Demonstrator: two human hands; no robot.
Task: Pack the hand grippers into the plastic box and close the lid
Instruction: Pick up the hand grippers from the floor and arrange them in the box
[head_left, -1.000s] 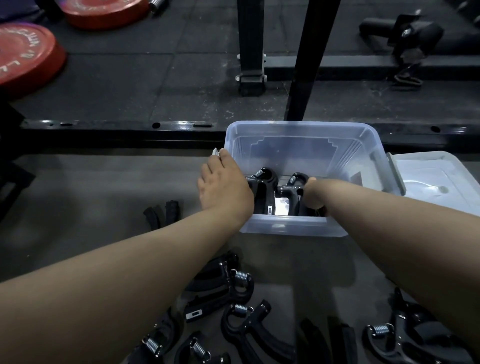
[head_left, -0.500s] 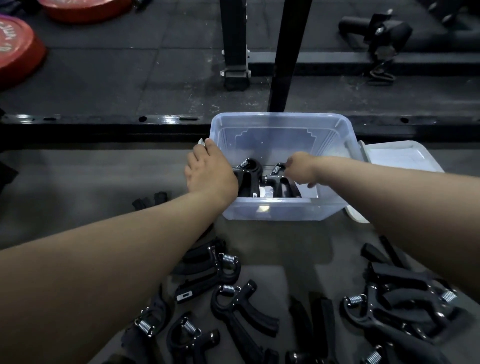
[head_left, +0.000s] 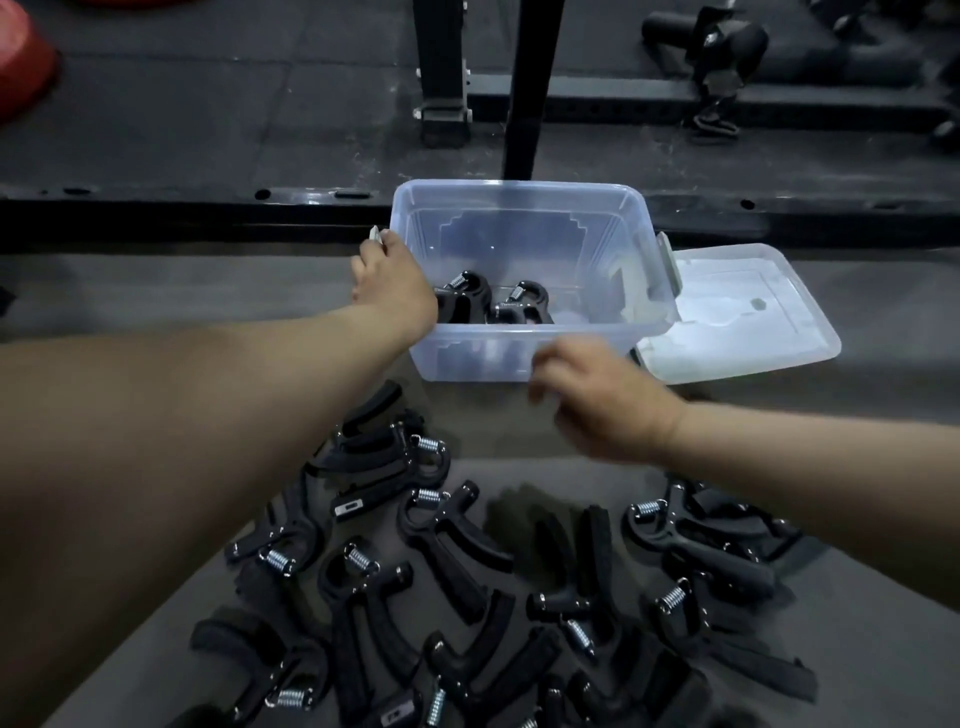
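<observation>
plastic box (head_left: 478, 358) is open, mid-scene on the floor (head_left: 156, 291). lid (head_left: 753, 317) is off, lying flat just right of the box; can't tell if it touches the right wall. Two hand grippers (head_left: 470, 296) are inside on the bottom, in the near-left part, side by side with spring ends pointing far. left hand (head_left: 397, 291) is on the box's left rim, fingers curled over the edge next to the white latch (head_left: 375, 235), so it's holding the box. right hand (head_left: 608, 410) is in the air just in front of the near wall, right of centre, fingers loosely curled with nothing in them. It's motion-blurred, so finger detail is poor. A loose pile (head_left: 457, 540) of black grippers with steel springs is spread over the near floor, from under the left forearm across to under the right forearm. Many overlap and the count is unclear. Far side: dark rack uprights (head_left: 441, 67) behind the box, edge of a red weight plate (head_left: 21, 62) at far left.
</observation>
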